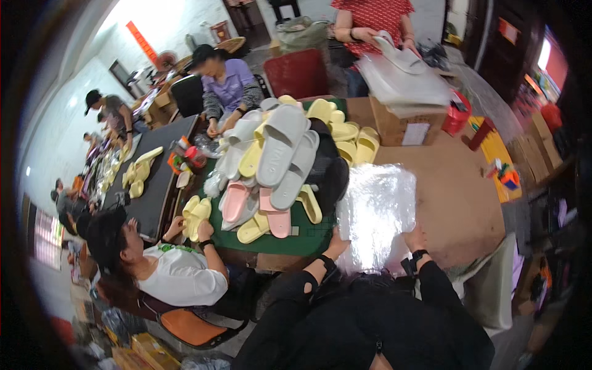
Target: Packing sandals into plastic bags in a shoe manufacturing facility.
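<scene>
A shiny stack of clear plastic bags (377, 209) lies on the brown tabletop before me, glare hiding its details. At its near left edge is my left hand (336, 245), fingers closed on the plastic. My right hand (415, 240) grips the near right edge in the same way. Just left of the stack rises a heap of slide sandals: grey slides (283, 145), pink slides (277, 213) and yellow slides (365, 145). Black slides (330, 169) sit in the heap closest to the plastic.
Left of me a co-worker in white (179, 274) holds yellow slides (197, 216). Across the table a person in purple (228, 83) works, and one in red (373, 18) holds a pale slide. A cardboard box (404, 126) bearing plastic bags stands at the far side.
</scene>
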Demonstrator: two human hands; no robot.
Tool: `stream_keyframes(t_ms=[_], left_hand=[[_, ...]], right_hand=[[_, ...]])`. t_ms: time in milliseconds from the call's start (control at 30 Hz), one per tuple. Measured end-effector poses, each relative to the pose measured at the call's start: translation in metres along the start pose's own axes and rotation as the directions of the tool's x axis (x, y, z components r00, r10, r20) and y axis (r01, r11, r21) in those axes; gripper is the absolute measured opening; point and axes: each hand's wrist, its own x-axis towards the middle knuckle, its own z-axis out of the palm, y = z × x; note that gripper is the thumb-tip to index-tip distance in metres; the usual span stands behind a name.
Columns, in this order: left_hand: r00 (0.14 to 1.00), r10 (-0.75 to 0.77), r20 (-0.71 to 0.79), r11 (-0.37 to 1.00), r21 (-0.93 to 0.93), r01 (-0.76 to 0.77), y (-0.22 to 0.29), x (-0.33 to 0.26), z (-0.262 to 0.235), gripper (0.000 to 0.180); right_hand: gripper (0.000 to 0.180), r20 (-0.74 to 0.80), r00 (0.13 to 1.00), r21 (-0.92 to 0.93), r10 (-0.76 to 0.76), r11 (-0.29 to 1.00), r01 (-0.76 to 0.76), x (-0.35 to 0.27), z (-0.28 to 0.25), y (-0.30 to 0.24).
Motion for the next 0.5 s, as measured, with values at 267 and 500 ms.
stream_keyframes(t_ms=[267,500], left_hand=[[0.986,0.093,-0.135,0.980,0.187,-0.067,0.035,0.006,-0.037,0.048],[0.841,-0.021,-0.540,0.877,-0.413,-0.244,0.126,0.000,-0.135,0.056]], right_hand=[[0.040,-0.031,0.747,-0.407,-0.665,0.691,0.598,-0.056,0.030,-0.054],[0.040,0.487,0.730,-0.331,-0.480,0.672,0.662,-0.033,0.056,-0.033]])
